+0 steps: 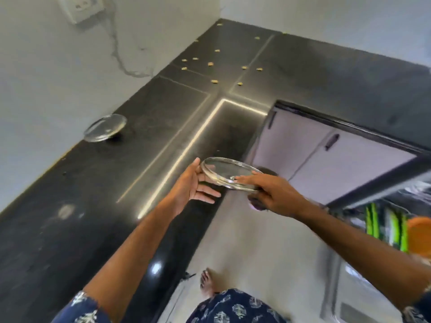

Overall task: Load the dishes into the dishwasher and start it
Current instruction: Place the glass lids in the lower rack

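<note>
Glass lid [229, 173] between hands: right hand [277, 195] grips it, apparently; left hand [193, 185] touches, fingers straight

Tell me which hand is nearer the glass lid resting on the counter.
Left. The left hand is on the side toward the counter lid, though well short of it; the right hand is farther right, past the held lid.
</note>
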Motion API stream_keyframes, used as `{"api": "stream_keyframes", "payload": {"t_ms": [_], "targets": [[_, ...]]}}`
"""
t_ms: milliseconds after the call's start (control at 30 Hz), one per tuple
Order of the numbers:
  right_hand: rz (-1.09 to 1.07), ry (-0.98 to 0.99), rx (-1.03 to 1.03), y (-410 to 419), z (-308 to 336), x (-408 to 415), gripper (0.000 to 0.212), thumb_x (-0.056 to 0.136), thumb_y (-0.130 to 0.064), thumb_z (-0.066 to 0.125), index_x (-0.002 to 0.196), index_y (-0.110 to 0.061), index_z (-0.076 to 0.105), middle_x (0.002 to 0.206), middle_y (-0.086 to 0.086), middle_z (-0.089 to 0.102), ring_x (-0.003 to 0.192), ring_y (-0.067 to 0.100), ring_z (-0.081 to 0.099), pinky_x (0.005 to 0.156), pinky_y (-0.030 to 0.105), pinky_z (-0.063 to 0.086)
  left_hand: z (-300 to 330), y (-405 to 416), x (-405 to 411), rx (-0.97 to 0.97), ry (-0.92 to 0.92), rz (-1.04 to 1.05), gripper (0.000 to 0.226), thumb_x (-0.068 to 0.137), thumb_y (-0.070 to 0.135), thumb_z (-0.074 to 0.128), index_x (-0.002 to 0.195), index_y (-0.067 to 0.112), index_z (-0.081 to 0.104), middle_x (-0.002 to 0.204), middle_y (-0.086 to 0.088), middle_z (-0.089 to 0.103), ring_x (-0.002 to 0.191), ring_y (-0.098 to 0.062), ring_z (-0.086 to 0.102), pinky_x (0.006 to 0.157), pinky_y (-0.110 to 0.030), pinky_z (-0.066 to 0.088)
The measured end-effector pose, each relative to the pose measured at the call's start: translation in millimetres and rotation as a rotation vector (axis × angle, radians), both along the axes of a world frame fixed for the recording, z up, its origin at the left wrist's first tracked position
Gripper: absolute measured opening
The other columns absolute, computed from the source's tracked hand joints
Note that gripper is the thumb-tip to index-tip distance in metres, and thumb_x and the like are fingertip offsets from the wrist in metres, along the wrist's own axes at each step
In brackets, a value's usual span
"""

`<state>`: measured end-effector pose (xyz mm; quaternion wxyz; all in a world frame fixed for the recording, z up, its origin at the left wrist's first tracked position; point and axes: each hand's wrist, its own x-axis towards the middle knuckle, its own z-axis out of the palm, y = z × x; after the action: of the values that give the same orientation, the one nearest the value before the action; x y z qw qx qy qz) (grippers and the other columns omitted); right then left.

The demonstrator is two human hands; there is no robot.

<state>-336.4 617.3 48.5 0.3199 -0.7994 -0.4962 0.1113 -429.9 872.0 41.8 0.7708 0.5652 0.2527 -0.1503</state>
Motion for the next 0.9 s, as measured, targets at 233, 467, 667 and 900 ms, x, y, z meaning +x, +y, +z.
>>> {"api": "stream_keyframes", "payload": {"t_ms": [233, 467, 667, 900], "targets": [[-0.608, 0.655, 0.408, -226.5, -4.2, -36.0, 0.022, 0.091, -0.024, 0.067, 0.111, -0.015, 0.070, 0.106, 0.010, 0.073, 0.099, 0.019, 0.069, 0.086, 0.035, 0.057, -14.9, -231.5, 65.6, 0.177, 0.005, -0.215, 0.039, 0.107, 0.042, 0.031, 0.113, 0.017, 0.060, 0.110, -0.009, 0.069, 0.084, -0.023, 0.069, 0.055, -0.031, 0.056], [-1.063, 1.001, 0.696, -431.6, -34.4, -82.6, 0.028, 0.090, -0.014, 0.064, 0.114, 0.001, 0.061, 0.101, 0.005, 0.074, 0.089, 0.027, 0.071, 0.079, 0.049, 0.060, -61.9, -440.2, 72.5, 0.316, -0.078, -0.548, 0.039, 0.096, 0.038, 0.058, 0.130, 0.021, 0.049, 0.128, 0.001, 0.057, 0.117, -0.018, 0.058, 0.095, -0.045, 0.050], [-1.333, 1.117, 0.771, -541.1, -64.0, -109.1, 0.023, 0.094, -0.014, 0.063, 0.114, -0.001, 0.061, 0.101, 0.019, 0.067, 0.082, 0.035, 0.070, 0.072, 0.045, 0.062, -87.4, -572.7, 79.4, 0.069, 0.117, -0.783, 0.042, 0.074, 0.033, 0.063, 0.113, 0.021, 0.056, 0.099, 0.001, 0.066, 0.086, -0.020, 0.064, 0.078, -0.038, 0.052], [-1.533, 1.125, 0.678, -630.6, -104.7, -95.3, 0.026, 0.099, -0.019, 0.058, 0.119, -0.004, 0.050, 0.116, 0.022, 0.067, 0.093, 0.035, 0.073, 0.069, 0.044, 0.062, -162.1, -706.2, 122.8, 0.218, 0.351, -0.924, 0.040, 0.101, 0.024, 0.056, 0.138, 0.012, 0.046, 0.140, -0.018, 0.051, 0.111, -0.033, 0.057, 0.072, -0.041, 0.054]]}}
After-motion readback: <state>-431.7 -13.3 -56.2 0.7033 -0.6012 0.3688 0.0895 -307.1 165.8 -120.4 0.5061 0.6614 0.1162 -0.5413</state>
